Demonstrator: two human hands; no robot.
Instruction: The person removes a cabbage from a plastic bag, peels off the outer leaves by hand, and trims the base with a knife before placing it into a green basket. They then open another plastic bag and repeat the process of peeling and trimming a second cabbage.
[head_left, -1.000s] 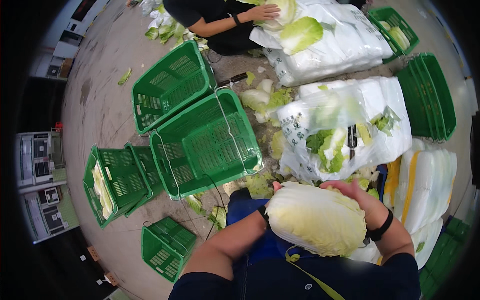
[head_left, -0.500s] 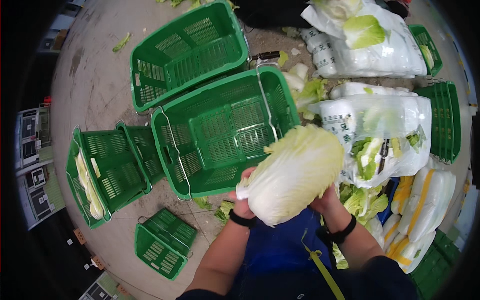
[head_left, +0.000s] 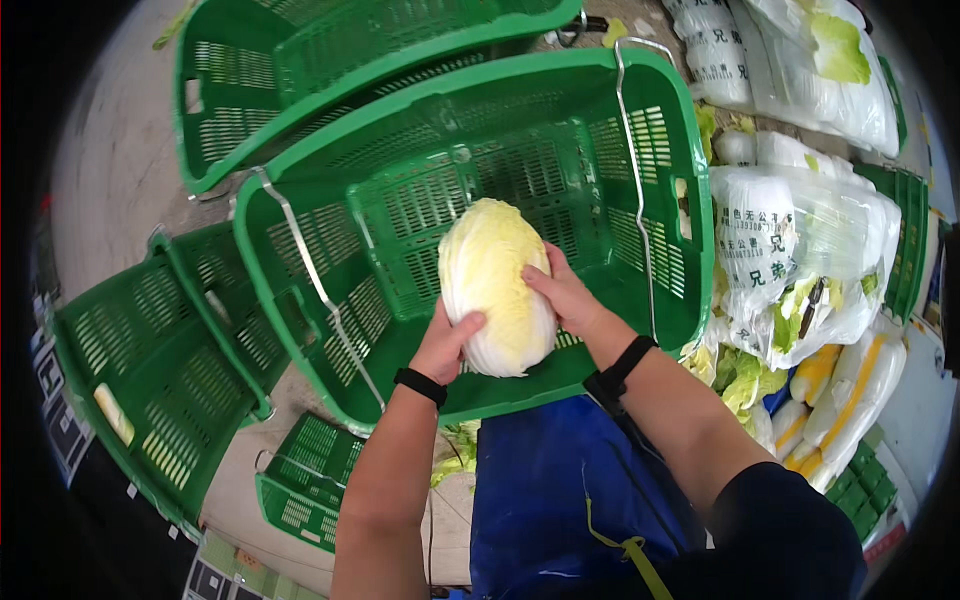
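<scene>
A pale yellow and white napa cabbage [head_left: 495,285] is gripped from both sides over a large green plastic crate [head_left: 420,215]. On its left lower side lies my left hand [head_left: 447,342], thumb pressed on the leaves. My right hand [head_left: 568,292] clasps the right side, its thumb on top. The fingers beneath the cabbage are mostly hidden. Two metal bar handles cross the crate, one on each side of the cabbage. Its slatted floor shows behind the cabbage, and I see no other cabbage in the visible part.
Another green crate [head_left: 300,75] stands behind. At left, a tilted crate [head_left: 150,350] holds a pale piece, and a small crate [head_left: 305,480] sits on the floor. White plastic bags [head_left: 770,240], loose leaves [head_left: 745,385] and yellow-striped white packs [head_left: 845,395] lie at right.
The cabbage has moved from beside the crate's near right corner to over its opening, turning more upright. Both hands have travelled forward and left with it, and the crate appears closer.
</scene>
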